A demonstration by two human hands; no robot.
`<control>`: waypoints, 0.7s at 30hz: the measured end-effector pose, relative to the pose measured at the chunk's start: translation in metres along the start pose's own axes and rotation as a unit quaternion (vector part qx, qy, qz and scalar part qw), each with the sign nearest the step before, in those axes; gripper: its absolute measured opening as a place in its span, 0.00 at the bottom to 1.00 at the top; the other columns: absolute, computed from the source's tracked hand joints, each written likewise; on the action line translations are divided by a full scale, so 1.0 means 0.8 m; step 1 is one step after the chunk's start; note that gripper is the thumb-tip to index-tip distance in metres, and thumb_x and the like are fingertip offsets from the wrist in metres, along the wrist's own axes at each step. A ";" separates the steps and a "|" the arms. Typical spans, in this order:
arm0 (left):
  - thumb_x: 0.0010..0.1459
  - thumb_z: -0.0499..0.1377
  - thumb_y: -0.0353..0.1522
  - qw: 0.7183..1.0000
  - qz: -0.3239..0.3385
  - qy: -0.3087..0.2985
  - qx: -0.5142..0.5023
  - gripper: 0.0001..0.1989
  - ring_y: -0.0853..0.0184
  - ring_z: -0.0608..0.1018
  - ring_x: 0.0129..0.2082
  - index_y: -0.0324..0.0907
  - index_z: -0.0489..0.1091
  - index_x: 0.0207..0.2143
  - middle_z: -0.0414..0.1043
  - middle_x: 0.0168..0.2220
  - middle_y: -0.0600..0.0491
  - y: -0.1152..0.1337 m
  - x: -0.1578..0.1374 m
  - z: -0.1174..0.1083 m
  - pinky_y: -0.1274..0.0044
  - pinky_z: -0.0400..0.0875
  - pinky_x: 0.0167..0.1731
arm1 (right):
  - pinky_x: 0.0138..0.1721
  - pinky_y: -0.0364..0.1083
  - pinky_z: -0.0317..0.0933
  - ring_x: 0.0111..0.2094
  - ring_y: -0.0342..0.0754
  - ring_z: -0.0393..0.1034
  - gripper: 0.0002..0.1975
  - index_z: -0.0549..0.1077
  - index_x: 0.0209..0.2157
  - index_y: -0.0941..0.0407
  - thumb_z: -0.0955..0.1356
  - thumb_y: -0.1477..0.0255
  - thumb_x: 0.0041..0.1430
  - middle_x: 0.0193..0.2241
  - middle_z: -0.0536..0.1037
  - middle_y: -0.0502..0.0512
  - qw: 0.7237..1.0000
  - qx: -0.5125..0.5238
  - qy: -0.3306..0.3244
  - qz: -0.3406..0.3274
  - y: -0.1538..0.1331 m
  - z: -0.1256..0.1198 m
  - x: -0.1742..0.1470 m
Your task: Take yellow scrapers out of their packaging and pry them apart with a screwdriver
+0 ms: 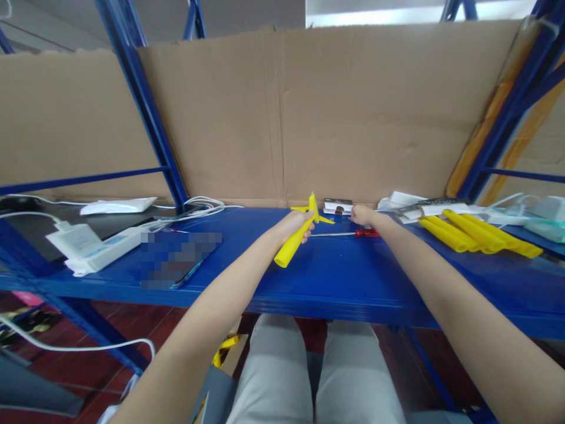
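My left hand [301, 227] is wrapped round a yellow tube with thin fins [289, 250]. The tube's wide round end tilts down toward me, while its finned end points to the back of the blue shelf [344, 277]. My right hand [362, 215] rests low at the back of the shelf with its fingers closed together; what they hold, if anything, is hidden. Just left of that hand stands a small white and black box [338, 206]. Between my hands lies a screwdriver with a red handle [366, 234], its shaft pointing left.
Several yellow tubes [479, 232] lie at the right beside white packets. At left are a power strip [115, 244] with white cables and a flat blurred device [180, 259]. Cardboard [353, 112] walls off the back, between blue posts [145, 106]. Below is a box with yellow pieces [225, 350].
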State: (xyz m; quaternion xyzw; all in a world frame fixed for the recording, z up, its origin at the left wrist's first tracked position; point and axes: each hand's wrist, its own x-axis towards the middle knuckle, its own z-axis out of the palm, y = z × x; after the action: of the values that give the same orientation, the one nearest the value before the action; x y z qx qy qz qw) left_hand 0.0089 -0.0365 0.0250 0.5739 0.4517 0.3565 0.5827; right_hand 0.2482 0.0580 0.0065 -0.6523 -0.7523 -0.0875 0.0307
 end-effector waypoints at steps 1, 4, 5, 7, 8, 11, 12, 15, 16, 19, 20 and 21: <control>0.67 0.47 0.35 1.000 0.000 -0.001 0.003 0.11 0.76 0.61 0.11 0.39 0.62 0.33 0.60 0.17 0.59 0.000 0.000 0.000 0.81 0.53 0.11 | 0.38 0.44 0.63 0.39 0.55 0.76 0.12 0.80 0.35 0.64 0.65 0.80 0.53 0.37 0.81 0.68 1.000 0.000 0.000 -0.002 0.001 0.001 0.000; 0.67 0.47 0.35 1.000 -0.001 -0.003 0.010 0.12 0.76 0.61 0.11 0.38 0.64 0.35 0.60 0.17 0.58 0.001 -0.002 0.001 0.81 0.53 0.11 | 0.38 0.43 0.63 0.39 0.54 0.75 0.12 0.80 0.36 0.64 0.64 0.79 0.54 0.37 0.81 0.68 1.000 0.005 0.001 -0.006 0.002 0.001 0.000; 0.67 0.47 0.35 1.000 -0.001 -0.002 0.011 0.12 0.76 0.61 0.11 0.38 0.64 0.35 0.60 0.17 0.58 0.001 -0.003 0.001 0.81 0.54 0.11 | 0.37 0.43 0.63 0.38 0.54 0.75 0.12 0.79 0.36 0.64 0.64 0.79 0.55 0.37 0.81 0.68 1.000 0.009 0.002 -0.005 0.003 0.001 -0.001; 0.66 0.47 0.36 1.000 -0.004 0.000 0.011 0.12 0.76 0.61 0.11 0.38 0.64 0.35 0.61 0.17 0.58 0.002 -0.004 0.001 0.81 0.53 0.11 | 0.36 0.42 0.62 0.37 0.53 0.75 0.13 0.79 0.37 0.65 0.63 0.79 0.56 0.36 0.81 0.68 1.000 0.015 0.005 -0.003 0.004 0.000 -0.003; 0.66 0.47 0.36 1.000 -0.005 -0.001 0.009 0.12 0.76 0.61 0.11 0.38 0.64 0.35 0.61 0.17 0.58 0.002 -0.004 0.002 0.81 0.53 0.11 | 0.35 0.42 0.62 0.36 0.52 0.75 0.14 0.78 0.38 0.66 0.63 0.79 0.56 0.36 0.81 0.68 1.000 0.018 0.009 0.000 0.005 -0.001 -0.005; 0.67 0.47 0.36 1.000 -0.012 -0.010 -0.005 0.12 0.76 0.61 0.11 0.38 0.63 0.35 0.60 0.17 0.59 0.002 -0.003 0.001 0.81 0.54 0.11 | 0.35 0.41 0.61 0.36 0.51 0.75 0.14 0.77 0.41 0.65 0.62 0.79 0.57 0.38 0.80 0.66 0.998 0.042 0.036 0.009 0.007 -0.004 -0.012; 0.67 0.47 0.36 1.000 -0.014 -0.016 -0.014 0.12 0.76 0.61 0.11 0.39 0.63 0.34 0.60 0.17 0.59 0.001 -0.002 0.000 0.82 0.55 0.11 | 0.35 0.41 0.60 0.37 0.50 0.74 0.13 0.76 0.41 0.65 0.63 0.79 0.57 0.38 0.80 0.65 0.998 0.053 0.045 0.010 0.008 -0.005 -0.014; 0.66 0.47 0.35 0.997 -0.020 -0.046 -0.061 0.11 0.76 0.60 0.10 0.39 0.63 0.34 0.61 0.16 0.58 -0.003 0.006 -0.006 0.82 0.56 0.11 | 0.35 0.40 0.60 0.37 0.48 0.74 0.12 0.76 0.39 0.62 0.63 0.80 0.57 0.38 0.80 0.63 0.994 0.084 0.063 0.013 0.009 -0.006 -0.020; 0.66 0.47 0.34 0.994 -0.022 -0.063 -0.081 0.11 0.75 0.61 0.10 0.38 0.63 0.34 0.61 0.17 0.57 -0.005 0.010 -0.009 0.82 0.56 0.10 | 0.35 0.40 0.60 0.38 0.48 0.73 0.11 0.76 0.38 0.62 0.63 0.79 0.57 0.39 0.80 0.62 0.993 0.093 0.066 0.017 0.009 -0.007 -0.022; 0.65 0.48 0.32 0.980 -0.037 -0.114 -0.158 0.10 0.73 0.63 0.12 0.38 0.66 0.38 0.64 0.18 0.54 -0.010 0.021 -0.019 0.82 0.55 0.10 | 0.36 0.40 0.60 0.38 0.48 0.73 0.10 0.76 0.37 0.62 0.63 0.79 0.57 0.39 0.80 0.62 0.990 0.120 0.071 0.030 0.009 -0.008 -0.026; 0.64 0.48 0.32 0.975 -0.041 -0.111 -0.187 0.09 0.72 0.64 0.13 0.38 0.66 0.40 0.64 0.18 0.53 -0.012 0.025 -0.023 0.82 0.55 0.10 | 0.37 0.41 0.60 0.38 0.49 0.73 0.09 0.76 0.36 0.62 0.63 0.79 0.57 0.38 0.80 0.62 0.989 0.129 0.071 0.033 0.009 -0.008 -0.027; 0.63 0.49 0.32 0.971 -0.043 -0.101 -0.213 0.09 0.71 0.66 0.14 0.39 0.66 0.41 0.65 0.18 0.52 -0.013 0.028 -0.026 0.81 0.57 0.11 | 0.37 0.41 0.61 0.38 0.49 0.73 0.09 0.75 0.36 0.62 0.64 0.79 0.57 0.38 0.80 0.62 0.987 0.140 0.071 0.036 0.008 -0.009 -0.028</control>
State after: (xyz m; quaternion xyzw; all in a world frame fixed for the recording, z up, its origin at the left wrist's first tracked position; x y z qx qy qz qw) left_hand -0.0037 -0.0094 0.0134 0.4494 0.3279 0.3594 0.7492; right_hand 0.2575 0.0358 0.0104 -0.6605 -0.7289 -0.0264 0.1780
